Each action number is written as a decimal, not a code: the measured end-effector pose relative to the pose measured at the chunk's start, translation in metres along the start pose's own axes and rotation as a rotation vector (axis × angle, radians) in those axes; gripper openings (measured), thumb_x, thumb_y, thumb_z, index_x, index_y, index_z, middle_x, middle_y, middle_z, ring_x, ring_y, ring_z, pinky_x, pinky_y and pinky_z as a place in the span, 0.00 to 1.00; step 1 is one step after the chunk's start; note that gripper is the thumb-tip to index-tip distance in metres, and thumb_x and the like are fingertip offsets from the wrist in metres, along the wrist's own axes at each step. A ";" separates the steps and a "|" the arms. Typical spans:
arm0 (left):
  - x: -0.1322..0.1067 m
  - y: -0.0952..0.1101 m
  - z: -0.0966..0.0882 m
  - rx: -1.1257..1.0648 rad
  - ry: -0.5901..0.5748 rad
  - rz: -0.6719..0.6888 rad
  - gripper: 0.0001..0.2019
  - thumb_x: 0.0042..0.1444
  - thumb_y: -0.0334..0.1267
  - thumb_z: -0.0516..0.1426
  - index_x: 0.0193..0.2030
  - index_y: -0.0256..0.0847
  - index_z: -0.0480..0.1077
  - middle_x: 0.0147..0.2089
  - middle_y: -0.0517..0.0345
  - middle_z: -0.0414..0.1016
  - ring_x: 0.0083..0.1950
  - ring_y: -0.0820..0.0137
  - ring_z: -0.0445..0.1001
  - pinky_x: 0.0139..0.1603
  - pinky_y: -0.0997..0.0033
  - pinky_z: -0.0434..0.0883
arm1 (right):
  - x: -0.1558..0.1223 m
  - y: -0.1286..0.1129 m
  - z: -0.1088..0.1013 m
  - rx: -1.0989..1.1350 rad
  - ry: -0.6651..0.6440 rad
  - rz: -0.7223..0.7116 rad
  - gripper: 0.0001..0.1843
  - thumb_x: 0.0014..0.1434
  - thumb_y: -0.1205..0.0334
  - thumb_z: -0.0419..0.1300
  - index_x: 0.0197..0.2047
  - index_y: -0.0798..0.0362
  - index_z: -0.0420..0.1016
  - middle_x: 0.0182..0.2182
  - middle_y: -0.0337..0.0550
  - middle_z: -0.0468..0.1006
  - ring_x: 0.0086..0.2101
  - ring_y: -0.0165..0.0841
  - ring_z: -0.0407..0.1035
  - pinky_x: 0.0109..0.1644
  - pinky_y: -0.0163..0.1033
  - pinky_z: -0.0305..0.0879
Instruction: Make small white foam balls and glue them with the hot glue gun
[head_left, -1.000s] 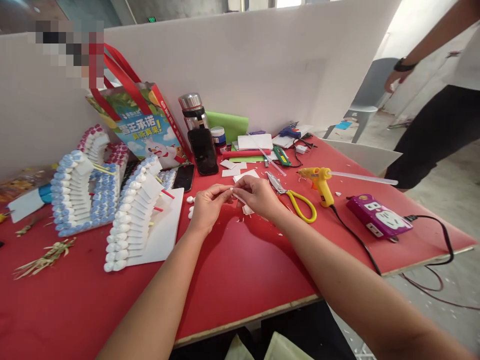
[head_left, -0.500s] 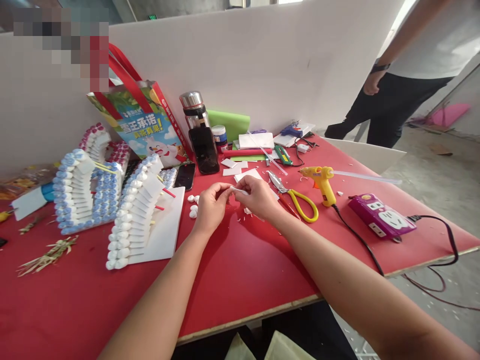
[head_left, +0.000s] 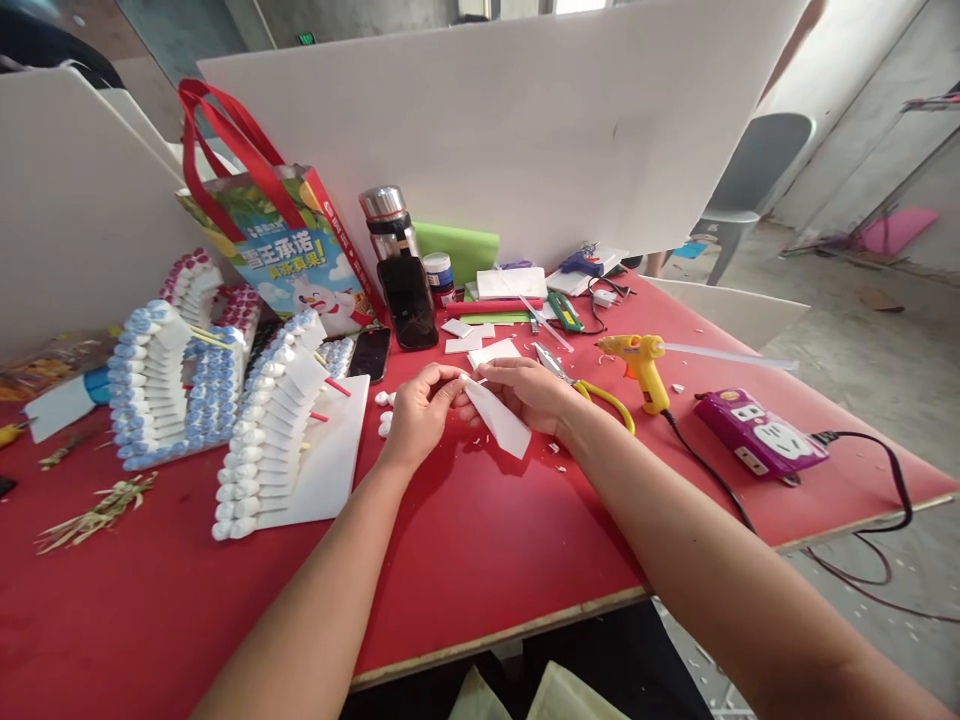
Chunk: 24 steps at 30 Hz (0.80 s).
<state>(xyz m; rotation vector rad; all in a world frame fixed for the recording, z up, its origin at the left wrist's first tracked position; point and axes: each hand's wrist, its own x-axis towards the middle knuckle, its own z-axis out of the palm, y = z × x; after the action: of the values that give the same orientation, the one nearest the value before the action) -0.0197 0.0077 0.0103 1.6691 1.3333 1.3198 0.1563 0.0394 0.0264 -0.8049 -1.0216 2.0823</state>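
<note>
I take the yellow glue gun (head_left: pixel 643 365) as my mark on the red table (head_left: pixel 495 540), and from it I find the thin white piece (head_left: pixel 501 420) to its left and a little nearer to me, its narrow end at the fingertips and its broad end slanting down towards me. The left hand (head_left: pixel 420 412), farther left of the glue gun, has thumb and finger pinched on that narrow end; the right hand (head_left: pixel 526 392), closer to the glue gun, has its fingers drawn together at the same end and seems to hold it too, though the exact contact is too small for me to make out. I judge the piece light, paper-like and easily creased, dry rather than slippery, so I would grip it gently by the narrow tip and leave the broad flap unpressed. Just left of the glue gun lies a yellow-handled cutting tool (head_left: pixel 581 384), partly hidden by the right wrist
</note>
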 end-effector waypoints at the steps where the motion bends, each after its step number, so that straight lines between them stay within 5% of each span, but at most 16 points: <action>1: 0.000 0.000 0.000 0.014 0.000 0.009 0.12 0.59 0.47 0.60 0.38 0.40 0.75 0.31 0.58 0.75 0.33 0.69 0.72 0.39 0.71 0.70 | 0.000 0.000 -0.001 0.026 -0.032 0.006 0.10 0.60 0.57 0.64 0.36 0.54 0.71 0.31 0.49 0.82 0.32 0.40 0.79 0.39 0.47 0.78; 6: 0.000 -0.002 -0.001 0.017 0.009 0.018 0.12 0.60 0.46 0.60 0.40 0.40 0.76 0.36 0.56 0.78 0.36 0.69 0.74 0.42 0.71 0.71 | -0.002 0.003 -0.001 -0.004 -0.016 -0.017 0.10 0.55 0.61 0.69 0.36 0.57 0.74 0.35 0.52 0.83 0.32 0.38 0.79 0.33 0.39 0.77; 13: 0.000 -0.006 0.001 0.015 0.050 0.016 0.12 0.59 0.47 0.60 0.40 0.40 0.77 0.35 0.55 0.78 0.34 0.69 0.73 0.40 0.70 0.71 | 0.002 0.007 -0.002 -0.063 0.050 -0.037 0.13 0.49 0.61 0.73 0.32 0.57 0.75 0.29 0.49 0.82 0.28 0.36 0.77 0.25 0.36 0.73; 18: -0.003 -0.005 0.006 0.073 0.123 0.021 0.12 0.59 0.47 0.60 0.40 0.40 0.78 0.31 0.58 0.76 0.31 0.70 0.71 0.37 0.71 0.70 | 0.004 0.016 0.008 -0.372 0.238 -0.275 0.10 0.53 0.60 0.68 0.30 0.54 0.71 0.24 0.43 0.80 0.21 0.32 0.73 0.21 0.34 0.69; 24: -0.006 0.002 0.011 0.137 0.205 0.164 0.11 0.61 0.45 0.59 0.40 0.40 0.78 0.37 0.54 0.77 0.36 0.69 0.74 0.41 0.70 0.71 | 0.004 0.025 0.016 -0.564 0.331 -0.478 0.05 0.54 0.61 0.62 0.31 0.53 0.70 0.23 0.41 0.79 0.21 0.31 0.74 0.22 0.32 0.66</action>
<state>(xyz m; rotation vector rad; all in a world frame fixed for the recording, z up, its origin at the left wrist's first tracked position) -0.0085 0.0025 0.0072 1.8069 1.4580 1.5612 0.1347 0.0244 0.0121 -1.0116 -1.4599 1.2197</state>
